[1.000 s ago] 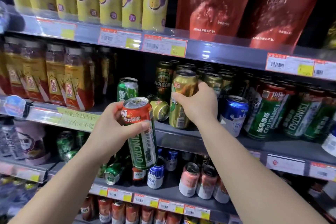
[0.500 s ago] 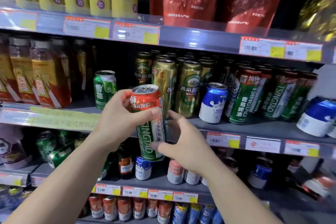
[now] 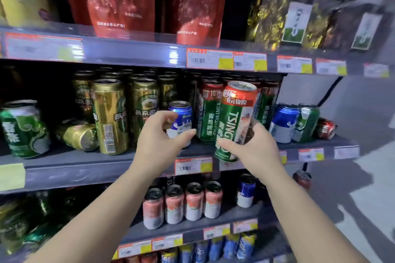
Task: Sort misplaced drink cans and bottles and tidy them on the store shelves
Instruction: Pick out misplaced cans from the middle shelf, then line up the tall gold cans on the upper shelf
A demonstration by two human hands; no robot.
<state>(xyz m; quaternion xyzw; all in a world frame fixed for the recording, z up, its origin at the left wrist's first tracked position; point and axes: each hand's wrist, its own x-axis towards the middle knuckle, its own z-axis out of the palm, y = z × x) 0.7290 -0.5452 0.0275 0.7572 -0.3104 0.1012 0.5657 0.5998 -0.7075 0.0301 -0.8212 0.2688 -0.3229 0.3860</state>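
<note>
A dim store aisle with grey metal shelves stacked with drinks fills the view, price tags running along each edge. Nearest, two bare forearms reach in from below. The right hand grips the lower half of a tall red-and-green Tsingtao can, fingers wrapped behind it and thumb across the front; the can is tilted slightly, off the shelf, just in front of the row of matching Tsingtao cans on the middle shelf. The left hand holds nothing, its fingers loosely curled and spread toward a short blue-and-white can that stands among the tall ones. To do this step well, I judge the held can should be straightened upright and slid into the front gap beside its own brand, label facing out, base set down flat before the grip loosens. The blue can looks misplaced, so the free hand could lift it clear first to make room; a like blue can stands further right. Further left, a gold can lies on its side beside upright gold Yanjing cans, and it needs standing up. Above, red tea pouches hang on the top shelf.
</note>
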